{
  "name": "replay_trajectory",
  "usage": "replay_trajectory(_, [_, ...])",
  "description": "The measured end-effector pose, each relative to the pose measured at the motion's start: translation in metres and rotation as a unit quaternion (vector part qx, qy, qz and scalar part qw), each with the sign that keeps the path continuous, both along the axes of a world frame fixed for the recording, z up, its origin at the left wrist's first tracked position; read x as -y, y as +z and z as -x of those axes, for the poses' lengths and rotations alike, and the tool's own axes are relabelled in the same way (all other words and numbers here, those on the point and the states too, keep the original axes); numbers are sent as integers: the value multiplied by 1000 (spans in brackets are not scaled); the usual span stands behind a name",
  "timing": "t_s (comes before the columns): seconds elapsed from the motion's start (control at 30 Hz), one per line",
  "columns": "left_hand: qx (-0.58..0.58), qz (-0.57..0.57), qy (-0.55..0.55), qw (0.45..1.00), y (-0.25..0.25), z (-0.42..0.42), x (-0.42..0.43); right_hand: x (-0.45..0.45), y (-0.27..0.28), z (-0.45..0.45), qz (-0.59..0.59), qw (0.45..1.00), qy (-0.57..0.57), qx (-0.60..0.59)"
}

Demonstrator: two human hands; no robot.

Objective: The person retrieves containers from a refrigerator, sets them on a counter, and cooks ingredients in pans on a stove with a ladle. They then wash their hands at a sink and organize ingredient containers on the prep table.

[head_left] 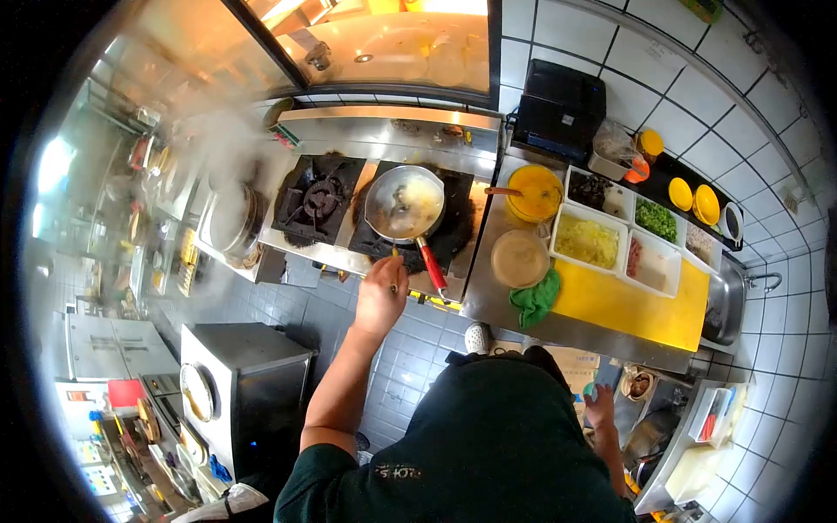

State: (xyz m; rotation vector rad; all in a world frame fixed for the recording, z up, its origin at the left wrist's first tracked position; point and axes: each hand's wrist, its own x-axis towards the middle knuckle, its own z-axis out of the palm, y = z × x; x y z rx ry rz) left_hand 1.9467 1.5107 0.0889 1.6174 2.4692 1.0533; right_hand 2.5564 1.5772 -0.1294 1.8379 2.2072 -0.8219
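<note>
My left hand (384, 295) is closed around the handle of a ladle, whose dark bowl (399, 212) rests in a saucepan (377, 202) on the right-hand burner. Pale, cloudy liquid and light pieces are in the pan. Its red handle (431, 268) points toward me, just right of my left hand, with no hand on it. Down by my right side, my right hand (599, 406) hangs with its fingers apart, above the low shelf area and a cardboard box (575, 366). Nothing shows in it.
Steam rises from a large pot (234, 220) at the left. Beside the stove are a yellow egg-coloured mixture (534, 193), a round tub (520, 259), a green cloth (535, 299), white ingredient containers (590, 237), a yellow board (636, 305) and a sink (726, 305). A steel cabinet (253, 349) stands behind left.
</note>
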Motion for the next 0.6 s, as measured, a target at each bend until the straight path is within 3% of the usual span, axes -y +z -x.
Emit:
replay_trajectory(0.13, [-29, -44, -15, 998, 0, -18, 2, -14, -9, -10, -10, 1000, 14, -9])
replay_trajectory(0.3, [-67, 80, -87, 991, 8, -43, -6, -33, -5, -21, 1, 1000, -14, -22])
replay_trajectory(0.4, [-123, 58, -125, 983, -8, -34, -28, -45, -3, -30, -8, 1000, 5, -8])
replay_trajectory(0.53, [-135, 115, -64, 982, -36, -16, -37, -64, -5, -48, -1, 1000, 21, -2])
replay_trajectory(0.6, [-108, 138, -71, 982, -4, -38, -36, -69, -5, -58, 19, 1000, 20, 8])
